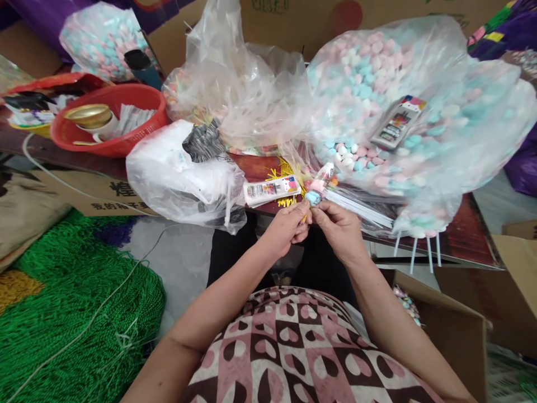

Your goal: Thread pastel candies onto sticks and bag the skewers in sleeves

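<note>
Bundle of pink-and-blue sweets (314, 197), likely light and squashable, sits at twelve o'clock from left hand (292, 220) and right hand (338, 225), both grips pinching its near end, probably the safest hold.

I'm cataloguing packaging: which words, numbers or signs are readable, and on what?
"煌": low cardboard box, large character.
"我的…": same box; following characters blurred.
Too small or blurred: label cards, packet on the clear bag, green print on the back carton.
</note>
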`<state>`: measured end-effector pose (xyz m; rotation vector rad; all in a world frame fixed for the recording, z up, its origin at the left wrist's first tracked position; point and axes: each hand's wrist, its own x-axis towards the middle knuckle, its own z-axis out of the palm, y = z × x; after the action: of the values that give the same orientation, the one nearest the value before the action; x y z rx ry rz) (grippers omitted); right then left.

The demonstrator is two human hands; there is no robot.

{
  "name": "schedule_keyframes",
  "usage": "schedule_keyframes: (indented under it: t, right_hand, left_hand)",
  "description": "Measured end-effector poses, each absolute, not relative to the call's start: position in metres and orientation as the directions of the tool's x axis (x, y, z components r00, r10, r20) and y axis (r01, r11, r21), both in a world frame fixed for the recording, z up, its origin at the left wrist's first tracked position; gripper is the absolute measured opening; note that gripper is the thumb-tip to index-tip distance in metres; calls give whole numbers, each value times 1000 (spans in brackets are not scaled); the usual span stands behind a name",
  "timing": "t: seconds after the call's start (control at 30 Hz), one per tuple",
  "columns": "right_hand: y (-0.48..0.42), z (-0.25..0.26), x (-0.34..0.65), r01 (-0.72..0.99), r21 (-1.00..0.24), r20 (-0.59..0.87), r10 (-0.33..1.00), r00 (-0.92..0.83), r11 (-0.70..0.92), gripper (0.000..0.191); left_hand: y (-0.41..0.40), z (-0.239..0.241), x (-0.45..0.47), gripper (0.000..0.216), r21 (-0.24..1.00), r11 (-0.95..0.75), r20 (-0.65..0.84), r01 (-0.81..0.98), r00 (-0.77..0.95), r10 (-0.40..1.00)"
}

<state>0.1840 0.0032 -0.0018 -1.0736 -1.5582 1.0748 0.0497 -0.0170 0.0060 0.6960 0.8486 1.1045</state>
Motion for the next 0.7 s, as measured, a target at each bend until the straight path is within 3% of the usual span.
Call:
schedule_keyframes:
  t: [0.2,0.4,0.6,0.7]
  right_hand:
    - [-3,5,178,240,-933,247,963,-112,267,14]
    - [-6,8,175,175,-965,193,981,-38,196,14]
    - [-6,22,181,285,-903,282,944,-170,321,14]
    - [5,29,187,311,-892,318,944,-88,329,9]
  left_hand:
    - [-19,3,47,53,841,321,-210,-435,283,936]
    - [-17,-7,40,40,996,60,-53,-68,103,993]
    - [-16,34,28,42,905,-127,205,-406,153,967]
    - [-27,59,23,44,895,-264,350,-359,199,915]
